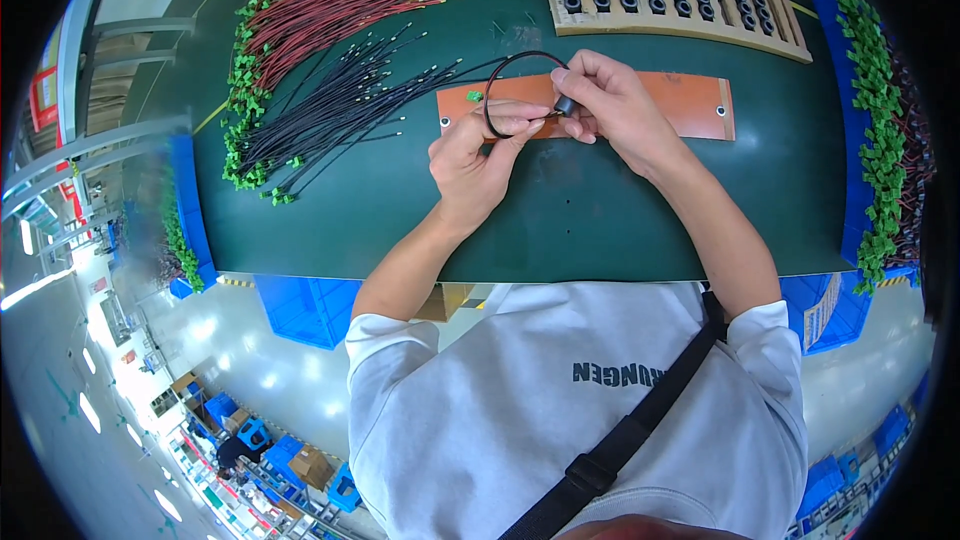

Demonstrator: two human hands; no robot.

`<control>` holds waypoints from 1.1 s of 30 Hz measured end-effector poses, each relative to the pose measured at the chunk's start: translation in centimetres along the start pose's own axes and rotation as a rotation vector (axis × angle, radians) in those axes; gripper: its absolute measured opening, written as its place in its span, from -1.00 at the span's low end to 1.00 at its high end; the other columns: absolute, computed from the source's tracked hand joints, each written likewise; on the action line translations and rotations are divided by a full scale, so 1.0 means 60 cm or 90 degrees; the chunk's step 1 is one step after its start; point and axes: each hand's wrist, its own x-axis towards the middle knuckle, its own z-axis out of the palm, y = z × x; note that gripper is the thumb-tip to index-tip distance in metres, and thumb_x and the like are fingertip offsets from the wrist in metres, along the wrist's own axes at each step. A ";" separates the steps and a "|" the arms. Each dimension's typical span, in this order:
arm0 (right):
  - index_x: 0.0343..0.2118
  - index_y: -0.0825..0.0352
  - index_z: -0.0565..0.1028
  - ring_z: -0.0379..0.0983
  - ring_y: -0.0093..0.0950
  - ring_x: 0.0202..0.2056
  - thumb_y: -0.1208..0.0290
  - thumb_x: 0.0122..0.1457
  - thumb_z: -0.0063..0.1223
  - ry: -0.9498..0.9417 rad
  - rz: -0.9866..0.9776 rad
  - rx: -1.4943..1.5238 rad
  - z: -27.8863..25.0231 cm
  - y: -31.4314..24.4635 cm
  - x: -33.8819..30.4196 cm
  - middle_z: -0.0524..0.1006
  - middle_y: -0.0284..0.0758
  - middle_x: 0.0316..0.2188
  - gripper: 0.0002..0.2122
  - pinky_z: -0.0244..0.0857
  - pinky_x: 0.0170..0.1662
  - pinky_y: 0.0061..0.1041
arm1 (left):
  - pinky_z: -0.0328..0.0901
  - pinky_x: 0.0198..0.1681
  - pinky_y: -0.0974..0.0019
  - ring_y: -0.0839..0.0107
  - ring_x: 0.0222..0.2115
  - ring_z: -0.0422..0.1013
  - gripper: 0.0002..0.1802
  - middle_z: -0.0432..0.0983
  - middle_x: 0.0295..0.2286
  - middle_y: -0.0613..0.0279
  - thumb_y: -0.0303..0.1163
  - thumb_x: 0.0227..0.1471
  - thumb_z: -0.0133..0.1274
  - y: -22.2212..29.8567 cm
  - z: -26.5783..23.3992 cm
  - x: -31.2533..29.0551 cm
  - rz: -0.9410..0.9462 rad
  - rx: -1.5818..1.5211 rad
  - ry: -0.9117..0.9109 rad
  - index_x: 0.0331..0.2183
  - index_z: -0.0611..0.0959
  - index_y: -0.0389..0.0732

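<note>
Above an orange-brown strip [690, 105] on the green table, my two hands meet. My left hand [475, 155] is closed in a pinch on a black wire [500, 65], which arches up in a loop between the hands. Between the fingers of my right hand [615, 105] is a small black ring-shaped core [566, 106], close to my left fingertips. Whether the wire passes through the core is hidden by the fingers. A bundle of black wires [330, 105] with green connectors lies left of my hands, its bare tips pointing toward them.
A pile of red wires [340, 0] lies at the far left of the green table [600, 225]. At the far right is a cardboard tray [690, 25] with rows of black ring cores. Blue bins [860, 130] with green-ended wires flank the table. A small green piece [474, 96] sits on the strip.
</note>
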 end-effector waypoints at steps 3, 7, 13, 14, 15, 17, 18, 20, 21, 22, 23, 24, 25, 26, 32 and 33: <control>-0.40 0.25 0.33 0.33 -0.70 -0.57 0.24 0.38 0.06 0.002 0.001 -0.001 0.001 0.000 -0.001 0.42 -0.44 -0.52 -0.73 0.15 -0.56 -0.70 | 0.53 -0.17 0.28 0.25 -0.25 0.65 -0.87 0.70 -0.29 -0.02 -0.72 0.04 0.23 0.002 0.001 0.001 0.004 0.020 0.002 -0.41 0.58 -0.37; -0.40 0.25 0.33 0.33 -0.70 -0.57 0.23 0.38 0.08 -0.001 -0.007 0.006 0.000 0.001 -0.002 0.42 -0.44 -0.52 -0.73 0.16 -0.55 -0.70 | 0.51 -0.19 0.29 0.25 -0.27 0.65 -0.89 0.71 -0.31 0.02 -0.70 0.00 0.26 -0.001 -0.001 0.003 0.051 0.061 -0.012 -0.40 0.64 -0.38; -0.37 0.32 0.40 0.36 -0.68 -0.63 0.28 0.37 0.07 0.014 -0.027 0.025 -0.005 0.010 0.002 0.47 -0.38 -0.61 -0.76 0.23 -0.58 -0.67 | 0.48 -0.21 0.30 0.26 -0.30 0.62 -0.86 0.69 -0.33 0.01 -0.72 -0.06 0.31 0.009 0.005 0.009 0.102 0.149 -0.047 -0.42 0.65 -0.39; -0.37 0.32 0.40 0.36 -0.68 -0.63 0.28 0.37 0.07 0.013 -0.027 0.025 -0.003 0.011 0.003 0.47 -0.38 -0.61 -0.76 0.23 -0.58 -0.67 | 0.48 -0.21 0.30 0.26 -0.30 0.62 -0.86 0.69 -0.33 0.01 -0.72 -0.06 0.31 0.010 0.004 0.008 0.101 0.150 -0.047 -0.42 0.65 -0.39; -0.37 0.32 0.40 0.35 -0.68 -0.63 0.27 0.37 0.08 0.016 -0.030 0.022 -0.001 0.011 0.003 0.47 -0.38 -0.62 -0.76 0.22 -0.58 -0.67 | 0.47 -0.22 0.30 0.27 -0.32 0.60 -0.85 0.69 -0.36 0.05 -0.71 -0.10 0.34 0.011 0.004 0.008 0.107 0.158 -0.044 -0.43 0.67 -0.38; -0.37 0.32 0.40 0.34 -0.68 -0.64 0.27 0.37 0.08 0.018 -0.032 0.019 0.000 0.011 0.002 0.46 -0.38 -0.62 -0.75 0.20 -0.59 -0.66 | 0.46 -0.24 0.31 0.28 -0.35 0.59 -0.83 0.68 -0.40 0.09 -0.70 -0.14 0.36 0.012 0.003 0.009 0.112 0.166 -0.040 -0.44 0.68 -0.37; -0.38 0.32 0.40 0.33 -0.69 -0.64 0.27 0.37 0.09 0.007 -0.028 0.024 -0.002 0.010 0.002 0.46 -0.38 -0.61 -0.75 0.17 -0.60 -0.67 | 0.45 -0.27 0.31 0.28 -0.37 0.58 -0.83 0.66 -0.42 0.12 -0.70 -0.16 0.37 0.012 0.002 0.011 0.130 0.189 -0.055 -0.45 0.70 -0.36; -0.39 0.32 0.40 0.32 -0.70 -0.63 0.27 0.36 0.10 -0.004 -0.023 0.029 -0.004 0.008 0.001 0.47 -0.39 -0.61 -0.74 0.14 -0.60 -0.67 | 0.45 -0.29 0.30 0.28 -0.39 0.56 -0.82 0.65 -0.44 0.14 -0.70 -0.19 0.39 0.011 0.002 0.016 0.148 0.212 -0.070 -0.46 0.71 -0.35; -0.40 0.32 0.40 0.31 -0.71 -0.62 0.27 0.36 0.11 -0.004 -0.026 0.025 -0.006 0.007 0.001 0.46 -0.40 -0.60 -0.74 0.11 -0.60 -0.67 | 0.44 -0.30 0.30 0.28 -0.39 0.56 -0.82 0.65 -0.43 0.16 -0.70 -0.21 0.39 0.011 0.003 0.019 0.142 0.206 -0.062 -0.46 0.72 -0.35; -0.40 0.32 0.40 0.30 -0.72 -0.61 0.27 0.36 0.12 -0.005 -0.029 0.022 -0.006 0.006 0.001 0.46 -0.41 -0.59 -0.74 0.09 -0.60 -0.67 | 0.43 -0.30 0.31 0.28 -0.40 0.55 -0.82 0.66 -0.42 0.17 -0.70 -0.22 0.39 0.009 0.004 0.020 0.135 0.199 -0.054 -0.47 0.72 -0.36; -0.40 0.32 0.40 0.30 -0.72 -0.61 0.27 0.36 0.12 -0.008 -0.028 0.021 -0.003 0.005 0.000 0.46 -0.41 -0.59 -0.74 0.09 -0.60 -0.67 | 0.43 -0.30 0.31 0.28 -0.40 0.55 -0.82 0.66 -0.42 0.17 -0.70 -0.22 0.39 0.003 0.004 0.021 0.135 0.202 -0.051 -0.47 0.72 -0.36; -0.43 0.28 0.38 0.26 -0.73 -0.61 0.25 0.36 0.13 -0.003 -0.030 0.015 0.002 0.003 -0.002 0.45 -0.43 -0.56 -0.72 0.05 -0.59 -0.69 | 0.43 -0.30 0.30 0.28 -0.40 0.55 -0.82 0.66 -0.42 0.17 -0.69 -0.23 0.40 -0.005 0.004 0.023 0.146 0.189 -0.058 -0.47 0.72 -0.36; -0.45 0.25 0.36 0.22 -0.75 -0.61 0.23 0.35 0.13 0.002 -0.033 0.010 0.005 0.002 -0.003 0.44 -0.45 -0.53 -0.70 0.01 -0.58 -0.70 | 0.43 -0.30 0.30 0.28 -0.40 0.55 -0.81 0.66 -0.42 0.17 -0.69 -0.23 0.40 -0.010 0.002 0.022 0.157 0.176 -0.065 -0.47 0.72 -0.36; -0.45 0.25 0.36 0.22 -0.75 -0.61 0.23 0.35 0.13 0.003 -0.034 0.009 0.004 0.003 -0.003 0.44 -0.45 -0.53 -0.70 0.01 -0.58 -0.70 | 0.43 -0.30 0.30 0.28 -0.40 0.55 -0.81 0.66 -0.42 0.17 -0.69 -0.23 0.40 -0.009 0.002 0.024 0.158 0.175 -0.066 -0.47 0.72 -0.36; -0.38 0.33 0.42 0.32 -0.73 -0.59 0.26 0.35 0.14 -0.001 -0.043 -0.004 -0.005 0.008 -0.002 0.45 -0.43 -0.58 -0.74 0.11 -0.59 -0.69 | 0.42 -0.20 0.28 0.28 -0.32 0.58 -0.81 0.68 -0.35 0.19 -0.65 -0.18 0.37 0.014 -0.014 0.029 0.088 0.143 -0.167 -0.43 0.70 -0.29; -0.38 0.31 0.42 0.31 -0.74 -0.59 0.25 0.35 0.15 -0.002 -0.038 -0.013 -0.002 0.006 -0.003 0.46 -0.44 -0.55 -0.75 0.09 -0.59 -0.70 | 0.43 -0.19 0.28 0.27 -0.31 0.58 -0.82 0.69 -0.35 0.18 -0.66 -0.16 0.37 0.007 -0.016 0.018 0.022 0.091 -0.122 -0.44 0.69 -0.30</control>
